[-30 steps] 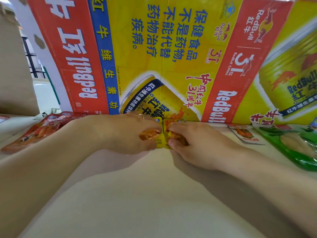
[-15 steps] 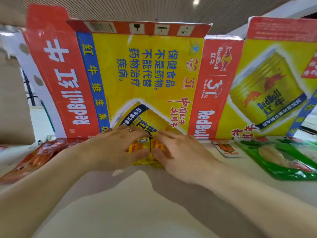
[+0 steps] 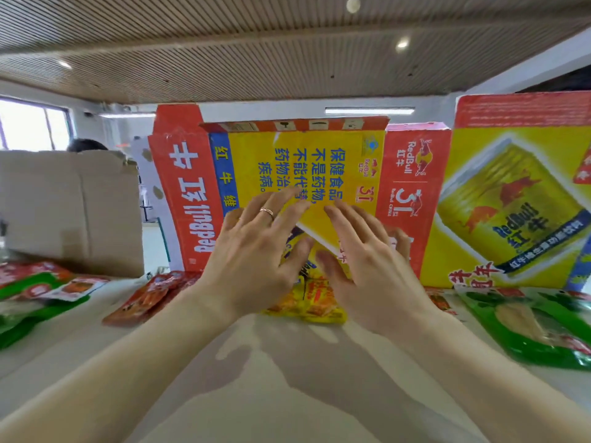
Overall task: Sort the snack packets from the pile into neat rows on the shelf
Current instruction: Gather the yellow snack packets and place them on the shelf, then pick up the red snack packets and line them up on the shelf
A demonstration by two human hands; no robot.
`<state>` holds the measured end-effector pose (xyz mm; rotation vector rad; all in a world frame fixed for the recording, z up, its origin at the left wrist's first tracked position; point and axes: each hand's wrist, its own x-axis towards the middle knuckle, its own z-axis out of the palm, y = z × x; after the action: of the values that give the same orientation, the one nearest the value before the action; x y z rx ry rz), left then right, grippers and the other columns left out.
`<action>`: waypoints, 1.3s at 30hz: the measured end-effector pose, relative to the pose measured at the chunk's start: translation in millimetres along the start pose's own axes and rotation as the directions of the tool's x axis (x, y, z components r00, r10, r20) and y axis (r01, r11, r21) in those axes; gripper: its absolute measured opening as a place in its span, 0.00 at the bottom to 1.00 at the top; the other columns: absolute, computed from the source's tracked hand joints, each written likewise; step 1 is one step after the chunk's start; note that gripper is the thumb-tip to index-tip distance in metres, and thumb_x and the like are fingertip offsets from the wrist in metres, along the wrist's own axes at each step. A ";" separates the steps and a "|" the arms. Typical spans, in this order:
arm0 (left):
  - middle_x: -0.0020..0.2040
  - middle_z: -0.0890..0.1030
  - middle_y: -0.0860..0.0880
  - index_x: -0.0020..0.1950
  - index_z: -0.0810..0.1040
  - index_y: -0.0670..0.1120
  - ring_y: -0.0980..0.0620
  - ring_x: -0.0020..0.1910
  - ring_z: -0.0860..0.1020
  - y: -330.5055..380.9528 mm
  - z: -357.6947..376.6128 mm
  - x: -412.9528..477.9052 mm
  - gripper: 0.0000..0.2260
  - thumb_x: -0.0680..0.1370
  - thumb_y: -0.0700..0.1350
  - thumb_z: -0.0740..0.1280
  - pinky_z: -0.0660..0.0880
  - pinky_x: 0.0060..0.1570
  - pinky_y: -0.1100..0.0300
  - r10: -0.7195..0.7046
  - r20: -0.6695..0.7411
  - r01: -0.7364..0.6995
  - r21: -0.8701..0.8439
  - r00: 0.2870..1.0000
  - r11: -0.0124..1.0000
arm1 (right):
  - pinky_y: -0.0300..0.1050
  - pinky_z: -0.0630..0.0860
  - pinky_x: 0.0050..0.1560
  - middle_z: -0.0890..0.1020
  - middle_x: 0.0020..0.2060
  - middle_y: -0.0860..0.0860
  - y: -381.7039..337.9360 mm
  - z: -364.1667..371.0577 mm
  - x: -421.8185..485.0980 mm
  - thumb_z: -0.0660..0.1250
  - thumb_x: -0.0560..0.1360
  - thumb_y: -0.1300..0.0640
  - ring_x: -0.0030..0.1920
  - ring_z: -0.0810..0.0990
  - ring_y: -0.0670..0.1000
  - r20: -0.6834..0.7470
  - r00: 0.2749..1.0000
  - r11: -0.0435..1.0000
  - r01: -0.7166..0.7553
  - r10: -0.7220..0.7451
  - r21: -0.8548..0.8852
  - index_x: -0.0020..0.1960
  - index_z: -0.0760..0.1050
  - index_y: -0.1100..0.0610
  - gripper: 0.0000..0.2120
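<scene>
The yellow snack packets (image 3: 319,303) lie side by side at the middle of the shelf (image 3: 287,385), right up against its back edge. They look light, soft and crinkly, probably slippery film, so I'd pinch them by a sealed edge or nudge them flat with my fingertips. The left hand (image 3: 252,260) and right hand (image 3: 367,270) hover just above them, fingers spread and straight, holding nothing. There are red packets (image 3: 144,298) just to the left, and a big green packet (image 3: 527,327) toward the right edge. The Red Bull cardboard (image 3: 412,174) stands behind them, so nothing slides further back.
</scene>
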<state>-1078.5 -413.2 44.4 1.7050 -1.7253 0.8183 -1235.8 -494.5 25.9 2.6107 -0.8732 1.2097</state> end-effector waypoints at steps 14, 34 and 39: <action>0.79 0.59 0.54 0.76 0.65 0.54 0.49 0.76 0.59 9.5 -80.4 -75.9 0.24 0.81 0.60 0.51 0.58 0.69 0.46 -0.122 -0.027 0.125 0.256 0.992 0.959 | 0.62 0.58 0.67 0.53 0.79 0.48 -62.7 -35.3 -19.1 0.52 0.77 0.37 0.79 0.51 0.53 -0.092 0.983 0.986 0.164 -0.161 0.030 0.78 0.57 0.48 0.32; 0.77 0.64 0.53 0.76 0.65 0.52 0.51 0.76 0.60 -133.8 -260.2 -274.0 0.27 0.81 0.62 0.50 0.58 0.72 0.48 -0.384 0.009 0.346 0.415 0.923 0.842 | 0.65 0.51 0.71 0.48 0.80 0.45 -346.9 28.5 -52.4 0.46 0.78 0.34 0.79 0.43 0.50 0.084 0.924 0.897 0.337 -0.374 0.287 0.77 0.51 0.45 0.30; 0.78 0.62 0.55 0.76 0.64 0.54 0.52 0.75 0.60 -178.5 -303.0 -332.4 0.26 0.79 0.61 0.50 0.57 0.70 0.49 -0.448 -0.003 0.403 0.444 0.894 0.800 | 0.62 0.49 0.71 0.47 0.79 0.44 -425.7 50.5 -62.2 0.47 0.78 0.35 0.79 0.43 0.50 0.116 0.906 0.879 0.352 -0.406 0.322 0.78 0.52 0.44 0.30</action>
<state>-899.3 33.3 -7.0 2.3612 -1.1820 0.9589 -997.7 -134.0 -4.2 2.9713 -0.1767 1.0720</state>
